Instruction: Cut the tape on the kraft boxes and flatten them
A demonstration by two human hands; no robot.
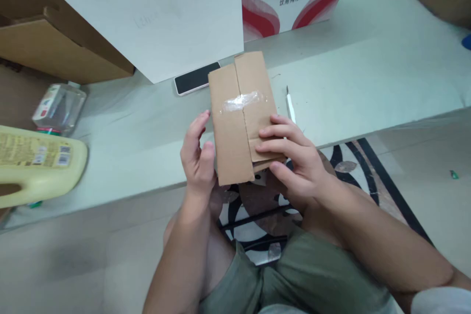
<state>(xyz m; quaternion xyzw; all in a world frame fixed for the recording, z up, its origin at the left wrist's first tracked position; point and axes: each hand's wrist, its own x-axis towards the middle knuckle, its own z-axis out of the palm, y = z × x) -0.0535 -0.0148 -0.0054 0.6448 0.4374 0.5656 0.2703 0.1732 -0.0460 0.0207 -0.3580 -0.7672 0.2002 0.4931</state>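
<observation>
A small brown cardboard box [228,142] lies at the table's near edge, its end jutting out toward me. Clear tape [241,101] crosses the seam between its two top flaps. At the lower right corner a layer of cardboard stands slightly apart, leaving a narrow gap. My right hand [298,157] grips that corner, fingers spread over the top and thumb at the near edge. Beside the box's left side is my left hand [198,154], its fingers apart and loosely bent, a fingertip at the box's edge. A white-handled craft knife [290,108] lies right of the box.
Behind the box lies a dark-faced phone-like device [196,78], below a large white box [154,19]. A red-and-white carton [290,2] stands farther back. On the left are brown cartons [55,49], a clear bottle [61,108] and a yellow jug [44,164].
</observation>
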